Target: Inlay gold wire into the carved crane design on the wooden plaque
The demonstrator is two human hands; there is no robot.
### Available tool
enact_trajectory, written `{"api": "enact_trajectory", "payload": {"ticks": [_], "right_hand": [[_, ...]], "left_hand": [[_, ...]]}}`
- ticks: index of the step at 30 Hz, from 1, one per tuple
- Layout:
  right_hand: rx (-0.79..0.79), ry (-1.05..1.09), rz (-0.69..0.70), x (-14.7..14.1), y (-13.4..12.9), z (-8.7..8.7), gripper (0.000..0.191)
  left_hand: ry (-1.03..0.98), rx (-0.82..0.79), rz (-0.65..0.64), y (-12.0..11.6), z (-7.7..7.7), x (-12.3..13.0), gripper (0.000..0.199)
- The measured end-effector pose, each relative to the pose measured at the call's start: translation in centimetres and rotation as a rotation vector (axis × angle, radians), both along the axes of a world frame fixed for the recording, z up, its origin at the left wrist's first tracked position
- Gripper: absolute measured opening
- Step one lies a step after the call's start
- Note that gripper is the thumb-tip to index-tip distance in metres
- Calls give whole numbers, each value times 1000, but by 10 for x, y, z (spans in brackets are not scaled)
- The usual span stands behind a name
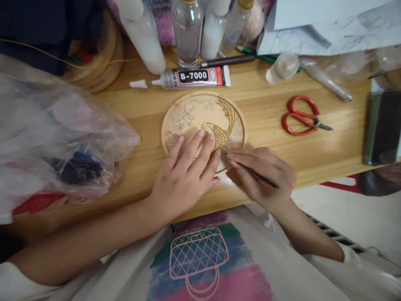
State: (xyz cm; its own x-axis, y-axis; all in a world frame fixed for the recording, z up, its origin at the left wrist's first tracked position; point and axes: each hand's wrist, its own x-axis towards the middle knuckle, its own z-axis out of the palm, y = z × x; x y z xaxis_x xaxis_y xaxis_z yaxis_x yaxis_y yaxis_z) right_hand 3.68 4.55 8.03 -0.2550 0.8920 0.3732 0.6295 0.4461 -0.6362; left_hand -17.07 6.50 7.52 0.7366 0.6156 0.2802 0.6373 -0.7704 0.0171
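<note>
Counter (266,113) runs across mid-frame, light wood.

Round panel (196,119) flat on it, dead centre of frame, pale face with printed line drawing, rim all round. It sits up and left of the right grip.

Left hand (184,179) covers the panel's lower left, coming in from the lower left of the frame. Fingers spread, palm down, fingertips on the face; nothing seen grasped.

Right hand (271,165) at the panel's lower-right edge, pinching a slim dark tool between thumb and fingers. This is the working side.

Glue tube (194,78) lies just above the panel, nozzle to the left. Red-handled snips (317,122) right of centre, well apart from both hands.

Gold bird figure (221,140) on the panel's right half, right beside the left fingertips.

Slim dark tool (263,179): long axis slants lower right to upper left, working end at the gold's lower edge, next to the left little finger. Contact with the face: can't tell.
</note>
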Motion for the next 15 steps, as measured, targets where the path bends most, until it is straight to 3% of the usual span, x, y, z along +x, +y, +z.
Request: {"api": "enact_trajectory", "payload": {"ticks": [15], "right_hand": [[-35, 100, -145, -8, -9, -7, 31]], "left_hand": [[-3, 31, -1, 1, 0, 0, 43]]}}
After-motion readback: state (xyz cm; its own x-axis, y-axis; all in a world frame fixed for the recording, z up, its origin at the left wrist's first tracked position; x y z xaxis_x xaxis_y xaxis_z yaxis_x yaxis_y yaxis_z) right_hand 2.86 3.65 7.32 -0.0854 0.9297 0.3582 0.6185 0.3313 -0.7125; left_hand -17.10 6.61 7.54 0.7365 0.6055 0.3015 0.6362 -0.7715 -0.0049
